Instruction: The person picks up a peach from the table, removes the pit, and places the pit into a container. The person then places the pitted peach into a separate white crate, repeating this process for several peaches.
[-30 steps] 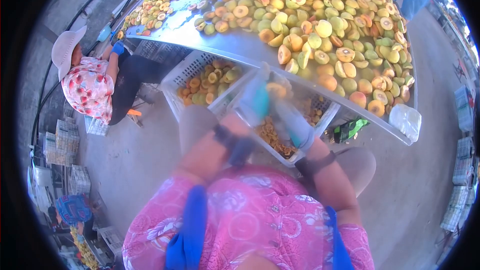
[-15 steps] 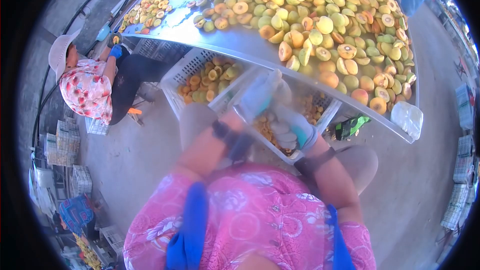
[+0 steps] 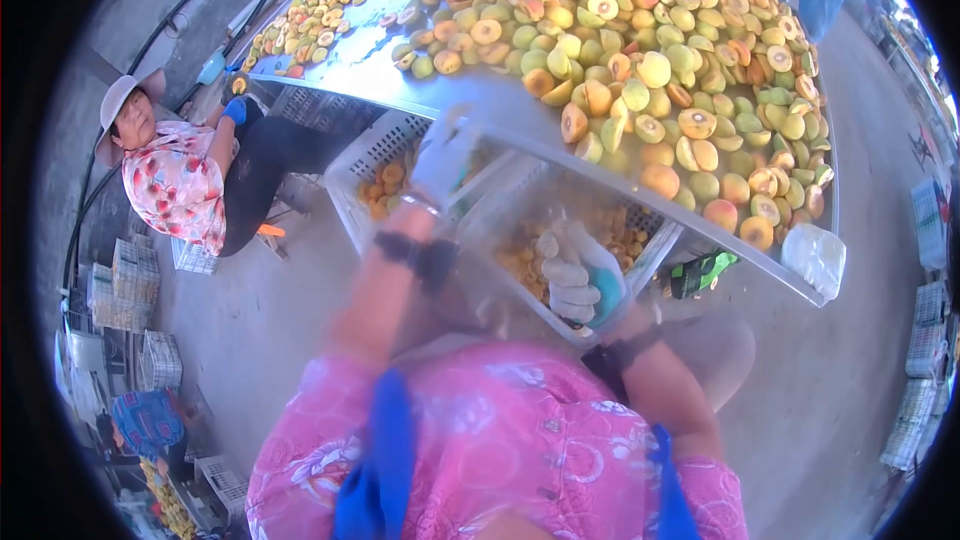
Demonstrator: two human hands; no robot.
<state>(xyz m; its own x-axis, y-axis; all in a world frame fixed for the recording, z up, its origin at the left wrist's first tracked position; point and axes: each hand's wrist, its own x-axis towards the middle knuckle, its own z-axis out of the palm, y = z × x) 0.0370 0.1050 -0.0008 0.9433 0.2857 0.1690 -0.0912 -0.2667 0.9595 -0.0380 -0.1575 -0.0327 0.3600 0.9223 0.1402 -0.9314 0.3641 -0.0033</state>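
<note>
1. Heaping over a shiny sheet-metal tabletop (image 3: 345, 58), yellow-green and orange halved stone fruit (image 3: 650, 70) lie in front of us, some cut face up, some skin up.
2. Handling, our judgement: each half light, flesh soft, cut face wet and slippery, easily bruised. Best hold for us: fingertips round the skinned side, light pressure, no squeezing across the cut.
3. Our left grip (image 3: 445, 155), in a pale glove with a teal patch, hangs over a white perforated plastic crate (image 3: 385, 145), close to the tabletop's near edge. Motion blur; released or grasping a half, we cannot tell.
4. Our right grip (image 3: 580, 275), gloved alike, is clenched over a white rectangular plastic crate (image 3: 660, 245), fingers folded in. Anything held inside, we cannot tell.
5. Left container: the perforated crate carries more green and orange halves; our left grip hides part of them.
6. Right container: the rectangular crate carries small brownish-orange pieces (image 3: 527, 258), too blurred for us to say whether stones or flesh.
7. At the tabletop's right corner, a translucent whitish plastic bundle (image 3: 812, 255); contents unclear to us.
</note>
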